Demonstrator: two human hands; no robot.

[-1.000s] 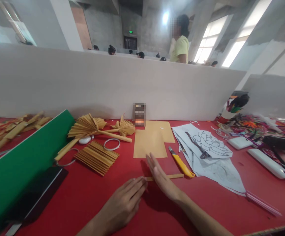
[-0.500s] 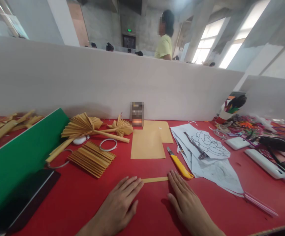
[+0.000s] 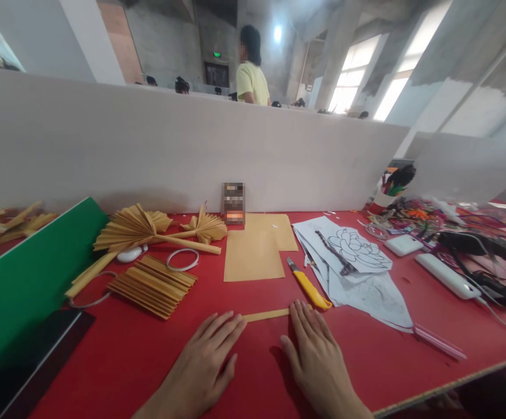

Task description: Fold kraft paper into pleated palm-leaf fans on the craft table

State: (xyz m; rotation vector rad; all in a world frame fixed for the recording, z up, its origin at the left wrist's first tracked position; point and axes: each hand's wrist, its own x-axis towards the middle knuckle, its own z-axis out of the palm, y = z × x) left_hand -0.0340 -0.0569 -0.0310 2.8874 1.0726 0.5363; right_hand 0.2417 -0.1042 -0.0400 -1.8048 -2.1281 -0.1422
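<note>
A narrow strip of folded tan paper [image 3: 266, 315] lies flat on the red tabletop, with both its ends under my fingers. My left hand [image 3: 207, 355] rests palm down, its fingertips pressing the strip's left end and its thumb held apart. On the right end lie the outstretched fingers of my right hand [image 3: 316, 349]. Just beyond the right fingertips is a yellow utility knife [image 3: 308, 285] with its blade end pointing away. Flat tan paper sheets [image 3: 253, 256] lie farther back. A pleated paper piece [image 3: 153, 286] sits to the left of them.
Paper fans [image 3: 134, 230] with stick-like stems and a wire ring [image 3: 183, 260] lie at left, near a leaning green board [image 3: 29, 291] and a dark tablet-like slab [image 3: 38, 361]. Drawing sheets [image 3: 361, 285], a white power bank [image 3: 447, 276] and a pen cup [image 3: 381, 201] occupy the right.
The view has swung slightly to the right. My hands still lie on the strip, which now tilts a little more. Beyond the partition, a person in yellow has shifted left.
</note>
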